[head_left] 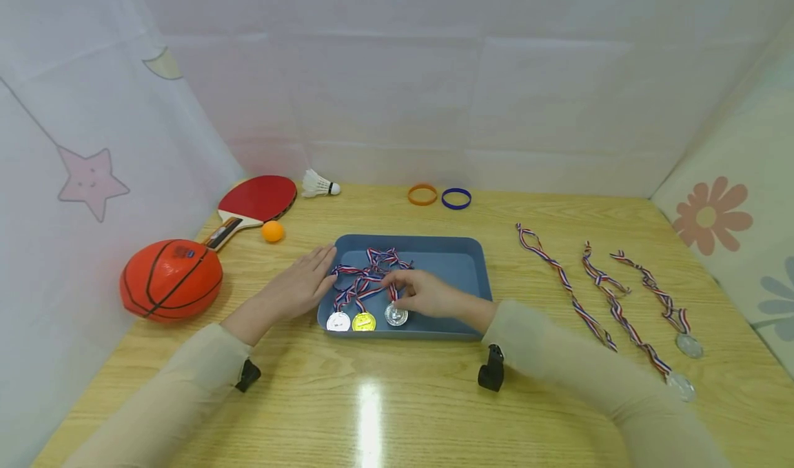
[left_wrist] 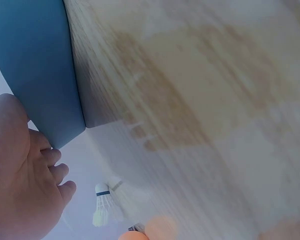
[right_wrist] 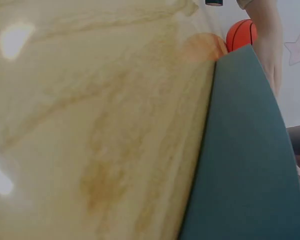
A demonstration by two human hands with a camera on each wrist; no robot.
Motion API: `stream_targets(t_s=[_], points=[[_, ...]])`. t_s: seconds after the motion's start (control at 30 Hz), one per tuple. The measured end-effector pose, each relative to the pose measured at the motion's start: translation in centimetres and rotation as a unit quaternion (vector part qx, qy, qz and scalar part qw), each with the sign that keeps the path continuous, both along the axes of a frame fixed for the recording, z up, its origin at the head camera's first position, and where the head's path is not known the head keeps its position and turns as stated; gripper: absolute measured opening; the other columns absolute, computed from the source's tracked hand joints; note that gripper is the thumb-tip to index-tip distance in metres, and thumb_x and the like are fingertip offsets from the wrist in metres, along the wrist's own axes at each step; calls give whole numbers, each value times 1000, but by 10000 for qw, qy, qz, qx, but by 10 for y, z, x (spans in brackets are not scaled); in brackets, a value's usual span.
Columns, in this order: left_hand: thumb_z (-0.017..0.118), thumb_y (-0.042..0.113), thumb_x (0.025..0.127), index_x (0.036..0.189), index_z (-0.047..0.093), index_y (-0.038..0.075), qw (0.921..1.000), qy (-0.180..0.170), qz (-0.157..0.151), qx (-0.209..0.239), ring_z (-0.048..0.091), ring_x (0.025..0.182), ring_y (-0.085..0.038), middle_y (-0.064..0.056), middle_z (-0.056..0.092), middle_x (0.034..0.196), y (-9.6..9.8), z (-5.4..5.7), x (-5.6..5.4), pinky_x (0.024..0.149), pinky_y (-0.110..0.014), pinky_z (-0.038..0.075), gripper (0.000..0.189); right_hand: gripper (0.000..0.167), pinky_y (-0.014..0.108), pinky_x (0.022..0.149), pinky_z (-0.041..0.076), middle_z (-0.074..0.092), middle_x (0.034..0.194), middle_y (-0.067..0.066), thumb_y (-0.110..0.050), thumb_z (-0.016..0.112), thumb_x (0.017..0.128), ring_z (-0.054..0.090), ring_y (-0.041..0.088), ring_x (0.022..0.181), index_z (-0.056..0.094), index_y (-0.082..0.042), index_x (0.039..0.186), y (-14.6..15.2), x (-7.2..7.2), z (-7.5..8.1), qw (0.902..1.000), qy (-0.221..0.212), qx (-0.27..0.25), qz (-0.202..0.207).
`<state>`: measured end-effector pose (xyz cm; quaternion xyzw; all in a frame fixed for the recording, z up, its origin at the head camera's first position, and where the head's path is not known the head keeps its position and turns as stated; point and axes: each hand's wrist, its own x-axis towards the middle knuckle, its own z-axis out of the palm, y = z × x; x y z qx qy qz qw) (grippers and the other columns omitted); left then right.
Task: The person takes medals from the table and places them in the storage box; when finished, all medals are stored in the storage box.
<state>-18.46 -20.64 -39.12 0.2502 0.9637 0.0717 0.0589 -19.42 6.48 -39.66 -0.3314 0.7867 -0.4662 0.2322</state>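
A blue-grey tray (head_left: 451, 275) stands on the table, and tangled striped ribbons (head_left: 366, 282) lie in its left half. Along its near side lie a pale silver medal (head_left: 338, 322), a gold medal (head_left: 364, 322) and a darker silver medal (head_left: 395, 316). My right hand (head_left: 433, 294) reaches over the tray, its thumb and fingers pinching the darker silver medal near its ribbon. With straight fingers, my left hand (head_left: 300, 285) rests against the tray's left edge. The left wrist view shows that hand (left_wrist: 20, 185) beside the tray wall (left_wrist: 40, 65). In the right wrist view the tray wall (right_wrist: 245, 150) hides most of the fingers.
Several more medals lie right of the tray, including silver ones (head_left: 681, 387) with twisted ribbons. Left are a small basketball (head_left: 170, 280), a red table tennis paddle (head_left: 263, 198), an orange ball (head_left: 272, 231) and a shuttlecock (head_left: 318, 184). Orange (head_left: 422, 202) and blue wristbands (head_left: 456, 207) lie behind.
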Motion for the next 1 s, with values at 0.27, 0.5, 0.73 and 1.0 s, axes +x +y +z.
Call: stream_targets(t_s=[0.27, 0.5, 0.73, 1.0], points=[[35, 30, 99, 144, 16, -5, 10000, 19, -3, 13, 14, 135, -37, -20, 15, 150, 0, 1, 0, 108, -49, 16, 60, 28, 24, 57, 47, 55, 82, 3, 3, 62, 85, 56, 14, 65, 60, -5, 112, -8, 9, -8, 9974, 601, 403, 40], [33, 31, 100, 145, 16, -5, 10000, -30, -8, 5, 13, 136, -35, -19, 15, 150, 0, 0, -2, 108, -48, 15, 60, 24, 23, 55, 44, 53, 69, -2, -1, 65, 84, 50, 9, 57, 63, -7, 107, -14, 10, -10, 9913, 1134, 668, 36], [35, 30, 99, 144, 16, -6, 10000, -29, 6, 11, 14, 135, -36, -19, 15, 150, 0, 1, -1, 108, -49, 16, 60, 24, 23, 52, 43, 55, 64, -4, -3, 67, 83, 50, 9, 51, 63, -8, 106, -17, 9, -11, 9900, 1173, 779, 25], [34, 30, 100, 144, 16, -6, 10000, -49, 30, -24, 14, 136, -36, -20, 15, 150, 1, 2, 0, 108, -48, 15, 60, 25, 23, 52, 45, 61, 79, -1, -2, 68, 81, 54, 8, 53, 65, -7, 106, -18, 9, -9, 9905, 1063, 873, 34]])
